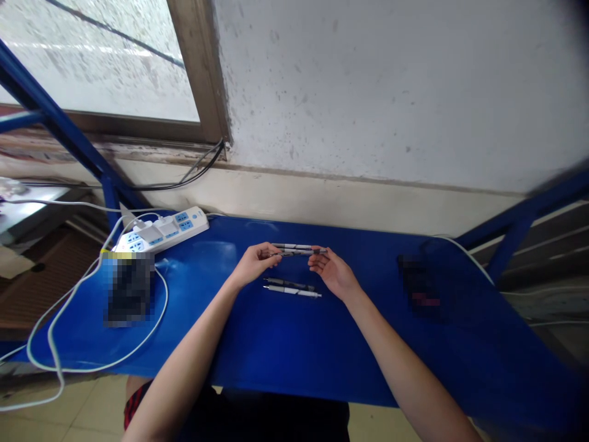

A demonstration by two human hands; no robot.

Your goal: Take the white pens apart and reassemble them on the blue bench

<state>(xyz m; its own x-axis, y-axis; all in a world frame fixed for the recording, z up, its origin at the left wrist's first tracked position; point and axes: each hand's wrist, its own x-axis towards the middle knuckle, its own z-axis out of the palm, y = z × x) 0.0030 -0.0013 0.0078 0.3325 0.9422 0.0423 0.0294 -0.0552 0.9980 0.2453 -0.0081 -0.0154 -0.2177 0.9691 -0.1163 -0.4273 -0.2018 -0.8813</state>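
Note:
Both my hands are raised near the middle of the blue tabletop, facing each other. A slim pen lies level between them. My left hand pinches its left end between thumb and fingers. The fingertips of my right hand close on its right end. Just behind it shows a white and black pen; I cannot tell whether it lies on the table or is held too. Nearer to me, a dark pen and a white pen lie side by side on the blue surface.
A white power strip with plugs stands at the back left, beside a pixelated dark object ringed by a white cable. At the right lies a dark object. Blue metal posts and the wall bound the table.

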